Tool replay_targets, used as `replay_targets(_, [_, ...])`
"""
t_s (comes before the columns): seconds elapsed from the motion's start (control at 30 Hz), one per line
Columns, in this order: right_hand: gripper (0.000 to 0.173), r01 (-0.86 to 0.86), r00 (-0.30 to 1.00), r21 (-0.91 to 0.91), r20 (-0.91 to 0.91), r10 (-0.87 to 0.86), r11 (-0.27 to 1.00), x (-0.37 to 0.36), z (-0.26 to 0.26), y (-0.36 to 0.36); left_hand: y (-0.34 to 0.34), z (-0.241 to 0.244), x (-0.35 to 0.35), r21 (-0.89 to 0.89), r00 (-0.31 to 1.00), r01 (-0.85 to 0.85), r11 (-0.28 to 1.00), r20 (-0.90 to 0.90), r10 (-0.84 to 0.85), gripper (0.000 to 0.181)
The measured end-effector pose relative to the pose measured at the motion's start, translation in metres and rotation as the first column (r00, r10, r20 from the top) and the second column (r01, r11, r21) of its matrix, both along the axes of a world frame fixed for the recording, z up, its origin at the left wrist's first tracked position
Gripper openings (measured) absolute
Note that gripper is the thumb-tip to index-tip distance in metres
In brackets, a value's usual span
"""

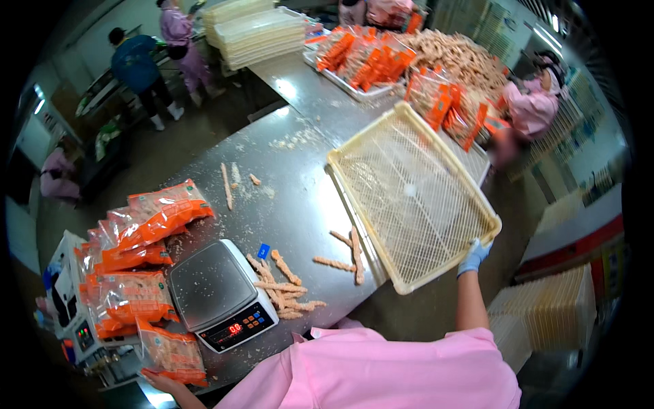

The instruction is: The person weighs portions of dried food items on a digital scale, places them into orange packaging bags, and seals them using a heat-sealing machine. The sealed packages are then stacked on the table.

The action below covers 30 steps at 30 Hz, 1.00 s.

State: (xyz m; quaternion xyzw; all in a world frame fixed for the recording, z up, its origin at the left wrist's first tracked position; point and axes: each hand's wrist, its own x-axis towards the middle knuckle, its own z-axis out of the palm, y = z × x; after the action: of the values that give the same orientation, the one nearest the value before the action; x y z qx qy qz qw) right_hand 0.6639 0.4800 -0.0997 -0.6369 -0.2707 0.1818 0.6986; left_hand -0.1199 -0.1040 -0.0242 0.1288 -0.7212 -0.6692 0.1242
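My right hand (475,257), in a light blue glove, grips the near right corner of a cream plastic mesh tray (409,189), which lies tilted over the table's right edge. At the lower left, my bare left hand (159,382) is at the bottom of a filled orange and clear plastic bag (172,355); whether its fingers grip the bag cannot be told. Beside that bag stands a digital scale (213,283) with a bare metal plate, its display lit. Breaded sticks (281,286) lie in a loose pile against the scale's right side, near a small blue tag (263,251).
Filled bags (135,296) crowd the steel table's left edge, beside a white machine (76,307). Bagged product fills a white tray (357,92) near a large heap of sticks (454,61). A co-worker (531,102) is at the far right. Stacked trays (546,307) stand at the lower right.
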Motion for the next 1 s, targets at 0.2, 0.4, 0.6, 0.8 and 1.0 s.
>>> replay_targets(0.2, [0.066,-0.028,0.926,-0.117,0.372,0.07,0.993,-0.04,-0.028,0.073,0.005,0.001,0.013,0.035,0.997,-0.069,0.997,0.024,0.068,0.06])
replay_targets(0.4, [0.069,-0.633,0.292,-0.421,0.647,0.704,0.65,-0.25,-0.017,-0.026,-0.011,-0.02,0.025,-0.16,0.984,-0.174,0.972,0.008,0.178,0.058])
replay_targets(0.6, [0.079,-0.52,0.066,-0.538,0.749,0.659,0.663,-0.369,-0.095,-0.124,-0.01,-0.026,0.039,0.1,0.993,-0.097,0.99,-0.055,0.103,0.054])
replay_targets(0.8, [0.047,-0.888,0.211,-0.345,0.283,0.936,0.304,-0.47,-0.091,-0.154,-0.008,-0.024,0.039,0.229,0.998,-0.061,0.972,-0.012,0.066,0.049])
replay_targets(1.0, [0.051,-0.768,0.064,-0.471,0.619,0.783,0.435,-0.525,-0.053,-0.193,-0.022,-0.009,0.042,0.294,0.998,-0.018,0.956,0.063,0.0,0.044])
